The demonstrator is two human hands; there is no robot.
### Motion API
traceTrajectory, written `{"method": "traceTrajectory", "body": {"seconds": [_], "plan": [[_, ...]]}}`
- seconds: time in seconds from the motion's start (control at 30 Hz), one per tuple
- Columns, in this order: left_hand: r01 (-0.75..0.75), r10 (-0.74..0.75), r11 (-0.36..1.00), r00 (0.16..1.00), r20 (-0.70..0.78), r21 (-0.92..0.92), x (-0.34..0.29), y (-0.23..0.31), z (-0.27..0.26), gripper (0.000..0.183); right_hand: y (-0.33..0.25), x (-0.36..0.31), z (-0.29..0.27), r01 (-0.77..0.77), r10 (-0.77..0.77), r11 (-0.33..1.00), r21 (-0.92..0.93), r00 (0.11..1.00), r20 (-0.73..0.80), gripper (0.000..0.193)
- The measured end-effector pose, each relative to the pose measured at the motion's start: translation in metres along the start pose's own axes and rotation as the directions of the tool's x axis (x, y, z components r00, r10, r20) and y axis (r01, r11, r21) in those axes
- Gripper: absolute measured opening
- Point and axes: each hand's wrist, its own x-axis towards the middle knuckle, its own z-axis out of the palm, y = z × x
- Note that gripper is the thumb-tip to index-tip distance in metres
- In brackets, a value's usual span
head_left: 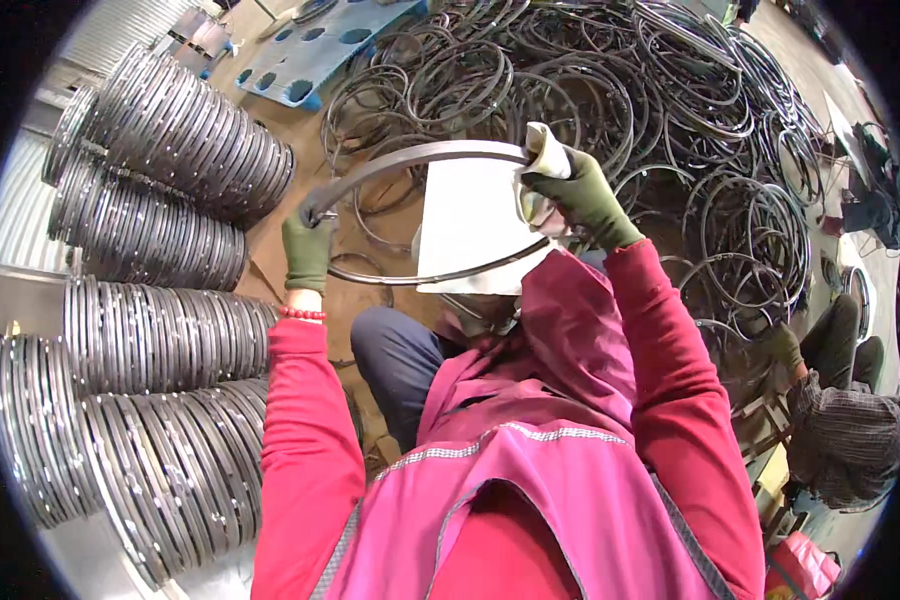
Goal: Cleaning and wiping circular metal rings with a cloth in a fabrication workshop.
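Observation:
A dark grey ring [420,156], like a wheel rim or hoop, is held up in front of my body. My left hand [307,248], in a green glove, is closed around the ring's left side. On its right side my right hand [592,203], also gloved in green, grips the ring through a pale cloth [547,155], part of which sticks up above the fingers. A white sheet or board [465,215] lies behind and below the ring, over my lap area; what supports it is hidden.
Several tall stacks of similar rings [190,140] stand along the left. Ahead and to the right spreads a big tangled heap of loose rings [670,90]. A blue pallet [335,45] lies at the far left. Another person [845,430] sits at the right edge.

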Motion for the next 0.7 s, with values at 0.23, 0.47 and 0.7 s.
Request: {"method": "traceTrajectory", "body": {"seconds": [0.23, 0.47, 0.7], "plan": [[-0.186, 0.230, 0.969, 0.918, 0.322, -0.161, -0.005, 0.068, -0.008, 0.065, -0.097, 0.009, -0.008, 0.232, -0.214, 0.836, -0.497, 0.972, 0.094, 0.040], [-0.502, 0.407, 0.820, 0.850, 0.335, 0.276, -0.006, 0.108, 0.051, 0.063, -0.114, 0.017, 0.038, 0.377, -0.343, 0.922, -0.092, 0.903, 0.258, 0.044], [-0.503, 0.484, 0.864, 0.846, 0.224, 0.033, -0.005, 0.091, 0.042, 0.050, -0.118, 0.002, -0.018, 0.168, -0.169, 0.968, -0.188, 0.986, 0.009, 0.036]]}}
